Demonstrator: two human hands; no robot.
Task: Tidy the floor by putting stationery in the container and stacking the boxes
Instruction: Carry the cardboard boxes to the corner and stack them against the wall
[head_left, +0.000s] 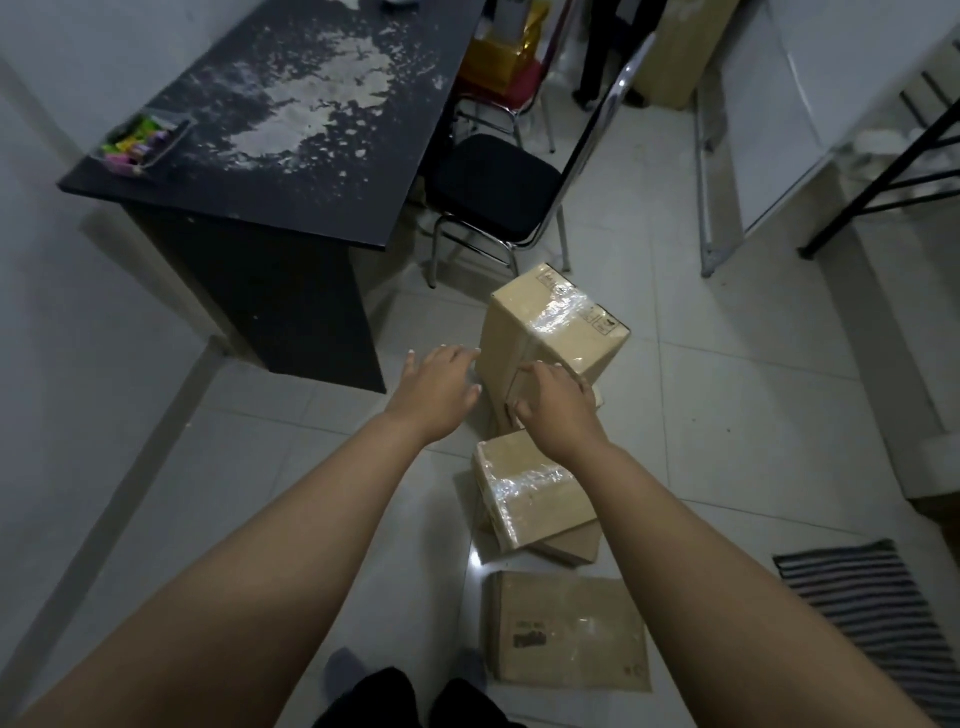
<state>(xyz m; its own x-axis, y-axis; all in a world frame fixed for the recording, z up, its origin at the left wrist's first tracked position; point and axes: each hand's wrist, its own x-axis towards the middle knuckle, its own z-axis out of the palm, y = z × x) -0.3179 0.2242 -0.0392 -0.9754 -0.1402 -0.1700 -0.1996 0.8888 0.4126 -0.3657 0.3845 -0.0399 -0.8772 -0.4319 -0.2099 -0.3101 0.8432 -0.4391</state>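
Several taped cardboard boxes lie on the tiled floor. A tall box (556, 322) stands farthest from me. A small box (519, 395) sits against its near side, and my right hand (556, 410) rests over it with fingers bent around its top. My left hand (441, 389) hovers open just left of the tall box, fingertips near its edge. Nearer me, a taped box (535, 493) lies on a flatter one (571, 545). A flat box (566, 631) lies closest to my feet. A clear container (143, 145) of coloured stationery sits on the black desk (291, 171).
A black chair (493, 187) with chrome legs stands behind the boxes, beside the desk. A white wall runs along the left. A striped mat (872, 613) lies at the lower right. A metal frame (711, 208) and black table legs (883, 176) are at the right.
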